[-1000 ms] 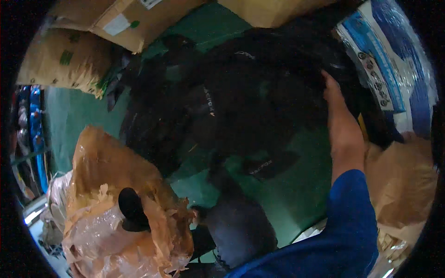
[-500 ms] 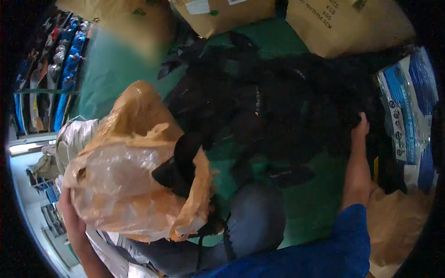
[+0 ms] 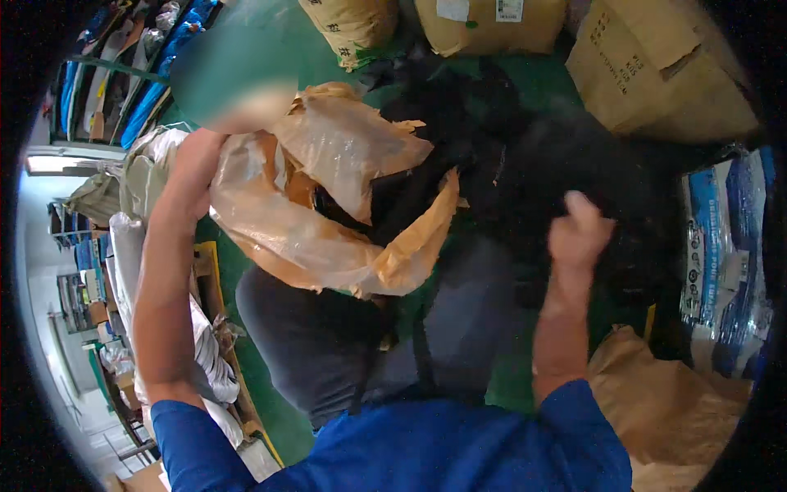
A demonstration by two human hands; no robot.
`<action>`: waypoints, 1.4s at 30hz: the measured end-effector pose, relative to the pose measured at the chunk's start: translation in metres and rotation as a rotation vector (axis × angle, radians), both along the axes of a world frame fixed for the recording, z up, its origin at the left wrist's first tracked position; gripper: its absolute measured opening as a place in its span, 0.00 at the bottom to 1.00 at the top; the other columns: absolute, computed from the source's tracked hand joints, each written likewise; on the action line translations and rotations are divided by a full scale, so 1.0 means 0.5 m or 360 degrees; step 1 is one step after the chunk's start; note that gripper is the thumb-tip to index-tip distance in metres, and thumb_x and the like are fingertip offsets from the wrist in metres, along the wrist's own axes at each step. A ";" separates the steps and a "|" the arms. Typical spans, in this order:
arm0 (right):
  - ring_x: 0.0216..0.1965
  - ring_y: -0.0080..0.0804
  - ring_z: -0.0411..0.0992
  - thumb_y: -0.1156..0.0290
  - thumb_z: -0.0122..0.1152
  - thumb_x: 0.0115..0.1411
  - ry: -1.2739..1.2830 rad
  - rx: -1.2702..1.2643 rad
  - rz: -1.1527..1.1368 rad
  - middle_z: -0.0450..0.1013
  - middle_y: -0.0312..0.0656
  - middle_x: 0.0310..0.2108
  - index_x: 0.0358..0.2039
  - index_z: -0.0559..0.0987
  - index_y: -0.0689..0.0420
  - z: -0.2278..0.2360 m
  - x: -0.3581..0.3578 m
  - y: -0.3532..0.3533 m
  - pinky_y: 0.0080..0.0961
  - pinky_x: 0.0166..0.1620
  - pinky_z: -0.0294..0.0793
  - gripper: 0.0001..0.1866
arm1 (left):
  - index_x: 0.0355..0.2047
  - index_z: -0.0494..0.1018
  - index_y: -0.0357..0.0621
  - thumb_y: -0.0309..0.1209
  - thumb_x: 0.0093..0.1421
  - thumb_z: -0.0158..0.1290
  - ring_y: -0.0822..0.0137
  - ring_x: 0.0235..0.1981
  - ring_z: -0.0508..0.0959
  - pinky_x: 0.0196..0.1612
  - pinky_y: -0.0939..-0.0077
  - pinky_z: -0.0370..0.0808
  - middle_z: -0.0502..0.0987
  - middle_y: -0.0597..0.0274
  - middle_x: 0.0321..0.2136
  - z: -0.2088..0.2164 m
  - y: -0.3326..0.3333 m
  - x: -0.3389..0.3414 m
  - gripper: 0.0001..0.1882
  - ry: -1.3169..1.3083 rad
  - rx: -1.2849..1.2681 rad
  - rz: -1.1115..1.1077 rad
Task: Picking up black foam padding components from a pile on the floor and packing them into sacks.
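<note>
A torn brown paper bag (image 3: 283, 234) with a shiny, plastic-looking surface lies tilted over my knees, its ragged mouth facing right. Dark material shows inside that mouth. My left hand (image 3: 203, 168) grips the bag at its upper left side; a blurred patch hides part of the fingers. To the right, my right hand (image 3: 580, 231) is closed over a heap of black, fabric-like pieces (image 3: 525, 160) spread on the green floor. Whether it pinches one of them is lost in the dark. Small pale print marks some pieces, but their exact kind cannot be made out.
Cardboard boxes (image 3: 656, 74) and a brown sack (image 3: 352, 29) stand beyond the heap. Blue and white plastic-wrapped packages (image 3: 721, 254) are stacked at the right, above crumpled brown paper (image 3: 664, 402). White wrapped rolls (image 3: 127, 254) and loaded shelves (image 3: 123, 66) line the left.
The bag has moved away from me and slightly right, tilting with my left hand, which now sits higher on its side. My right hand has come left over the black heap. The view has shifted.
</note>
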State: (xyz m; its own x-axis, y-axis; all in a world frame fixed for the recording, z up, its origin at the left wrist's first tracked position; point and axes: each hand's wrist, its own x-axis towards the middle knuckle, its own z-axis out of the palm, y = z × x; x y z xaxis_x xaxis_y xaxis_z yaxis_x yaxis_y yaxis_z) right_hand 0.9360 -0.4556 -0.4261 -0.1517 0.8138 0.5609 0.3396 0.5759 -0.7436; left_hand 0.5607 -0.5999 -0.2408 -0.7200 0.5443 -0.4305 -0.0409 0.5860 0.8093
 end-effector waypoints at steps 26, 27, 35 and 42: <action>0.29 0.49 0.75 0.62 0.57 0.47 -0.1730 -0.0126 0.2249 0.76 0.46 0.29 0.27 0.79 0.54 0.021 -0.565 -0.215 0.42 0.35 0.74 0.11 | 0.51 0.67 0.37 0.40 0.66 0.39 0.60 0.46 0.75 0.51 0.63 0.72 0.74 0.55 0.47 -0.067 -0.360 -0.312 0.22 -0.0586 0.0588 0.0655; 0.40 0.45 0.73 0.60 0.58 0.47 -0.1768 -0.0317 0.2181 0.75 0.43 0.30 0.30 0.80 0.52 0.078 -0.557 -0.199 0.40 0.45 0.71 0.12 | 0.51 0.67 0.37 0.40 0.66 0.39 0.60 0.46 0.75 0.51 0.63 0.72 0.74 0.55 0.47 -0.076 -0.370 -0.313 0.22 -0.0591 0.0581 0.0688; 0.40 0.29 0.72 0.69 0.66 0.49 -0.0348 -0.1962 0.1270 0.74 0.42 0.39 0.45 0.73 0.63 -0.261 -0.563 -0.130 0.27 0.45 0.71 0.23 | 0.53 0.66 0.38 0.42 0.66 0.38 0.57 0.48 0.74 0.52 0.60 0.71 0.72 0.54 0.49 -0.076 -0.343 -0.308 0.23 -0.0697 0.0730 0.0634; 0.26 0.16 0.63 0.70 0.64 0.53 0.0433 -0.1094 0.1885 0.68 0.33 0.20 0.27 0.72 0.62 0.153 -0.602 -0.229 0.23 0.27 0.65 0.10 | 0.54 0.65 0.39 0.39 0.67 0.36 0.57 0.47 0.74 0.51 0.59 0.72 0.72 0.53 0.48 -0.048 -0.479 -0.342 0.22 -0.0300 0.0675 0.0666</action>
